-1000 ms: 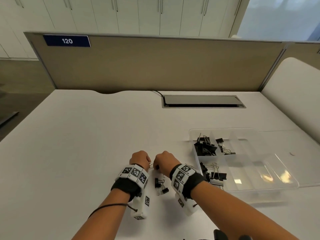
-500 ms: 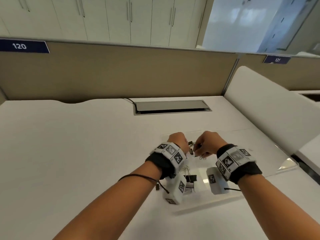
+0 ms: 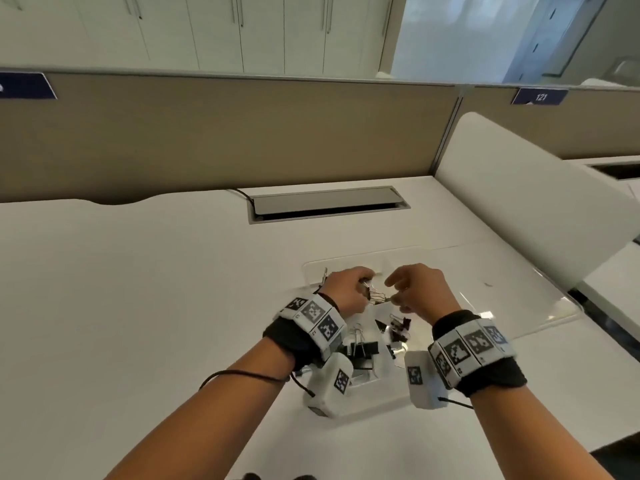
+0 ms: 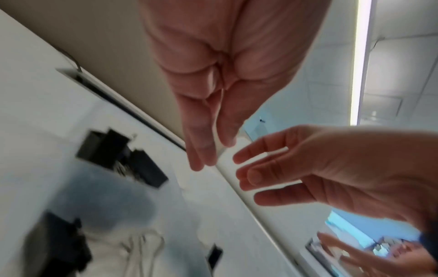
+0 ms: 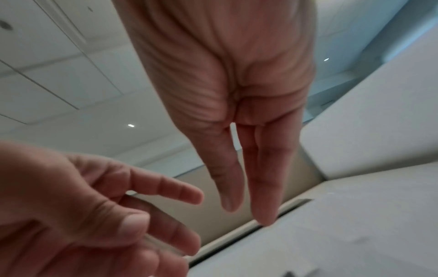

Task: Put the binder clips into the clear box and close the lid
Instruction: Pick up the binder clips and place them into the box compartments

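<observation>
The clear box (image 3: 313,271) lies on the white desk, its lid (image 3: 519,306) folded flat to the right. Black binder clips (image 3: 362,348) with wire handles lie in its near compartments, with more (image 3: 398,329) beside them; they show blurred in the left wrist view (image 4: 118,155). Both hands hover over the box, close together. My left hand (image 3: 349,289) has straight, relaxed fingers (image 4: 203,159) with nothing in them. My right hand (image 3: 415,292) is just as empty (image 5: 249,187). A bunch of wire clip handles (image 3: 375,296) shows between the hands in the head view.
A grey cable hatch (image 3: 325,204) sits in the desk behind the box. A beige partition (image 3: 242,133) closes the back and a white divider panel (image 3: 519,202) stands on the right. Bare desk (image 3: 121,289) stretches to the left.
Both hands went from the desk left of the box, where they gathered loose clips, to above the box. Their fingers have since spread. The head view swung right.
</observation>
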